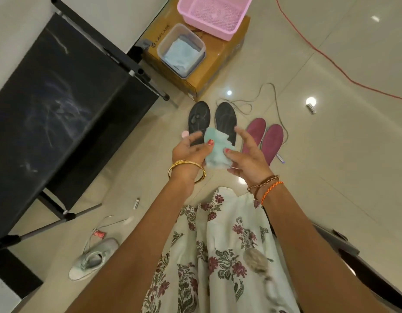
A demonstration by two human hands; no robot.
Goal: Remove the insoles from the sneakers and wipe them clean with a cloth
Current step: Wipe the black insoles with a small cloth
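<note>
A light blue-green cloth (217, 146) is held between my left hand (191, 152) and my right hand (247, 157), both thumbs pressed on it, above the floor. Beyond it, two black insoles (198, 117) (226, 116) lie side by side on the tiles. To their right lie two maroon insoles (255, 131) (272, 141). A white sneaker (92, 259) with loose laces sits on the floor at the lower left.
A cardboard box (218, 64) at the back carries a clear tub (196, 41) with a blue cloth and a pink mesh basket (214, 15). A black fabric rack (60, 105) stands at the left. Cables (272, 93) and an orange cord (326, 57) cross the floor.
</note>
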